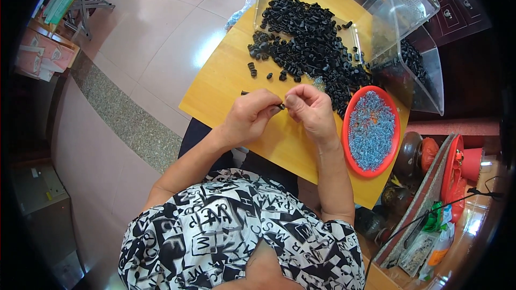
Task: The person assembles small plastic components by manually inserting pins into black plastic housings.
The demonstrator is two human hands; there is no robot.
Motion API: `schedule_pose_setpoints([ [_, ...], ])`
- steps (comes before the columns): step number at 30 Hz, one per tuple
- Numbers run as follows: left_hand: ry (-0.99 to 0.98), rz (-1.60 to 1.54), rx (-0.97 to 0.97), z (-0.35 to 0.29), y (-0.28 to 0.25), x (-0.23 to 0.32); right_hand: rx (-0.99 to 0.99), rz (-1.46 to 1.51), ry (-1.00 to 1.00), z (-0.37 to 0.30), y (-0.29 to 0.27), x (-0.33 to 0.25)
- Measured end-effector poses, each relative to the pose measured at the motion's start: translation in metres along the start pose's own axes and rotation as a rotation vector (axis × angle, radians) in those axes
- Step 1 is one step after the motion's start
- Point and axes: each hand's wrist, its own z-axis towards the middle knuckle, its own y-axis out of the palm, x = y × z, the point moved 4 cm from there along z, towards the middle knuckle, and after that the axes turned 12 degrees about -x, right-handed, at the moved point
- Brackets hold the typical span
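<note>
Over the near part of the yellow table (217,78), my two hands meet at the fingertips. My left hand (250,115) pinches a small black plastic part (280,106), mostly covered by the thumb and forefinger. Against its right end, my right hand (313,114) is closed in a pinch; whatever lies between its fingers is too small to make out. Beyond the hands spreads a large heap of black plastic parts (306,37). To the right, a red oval tray (371,174) holds many tiny silvery-blue metal pieces (371,134).
A few loose black parts (252,69) lie left of the heap, and some tiny metal pieces (319,82) sit at its near edge. Clear plastic bins (430,83) stand along the table's right side, one with black parts inside. Jars and bags (435,217) crowd the lower right.
</note>
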Motion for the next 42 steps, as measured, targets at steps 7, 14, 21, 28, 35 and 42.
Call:
schedule_pose_setpoints([
  [7,-0.238,-0.462,0.138,-0.033,0.004,-0.020,0.238,-0.832,-0.334,0.014,0.016,-0.020],
  [14,-0.215,-0.598,0.105,-0.038,0.003,-0.027,0.077,-1.548,-0.344,0.051,0.033,-0.017],
  [21,-0.273,-0.863,0.139,-0.036,0.002,-0.034,0.070,-1.254,-0.391,0.040,0.032,-0.029],
  [28,-0.357,-1.197,0.099,-0.016,0.017,-0.036,0.077,-0.404,-0.083,-0.004,0.001,-0.025],
  [35,-0.435,-1.107,0.119,-0.007,0.023,-0.035,0.152,-0.025,-0.042,-0.018,-0.008,-0.011],
  [42,-0.461,-1.105,0.090,-0.011,0.025,-0.033,0.121,-0.175,-0.055,-0.024,0.001,-0.018],
])
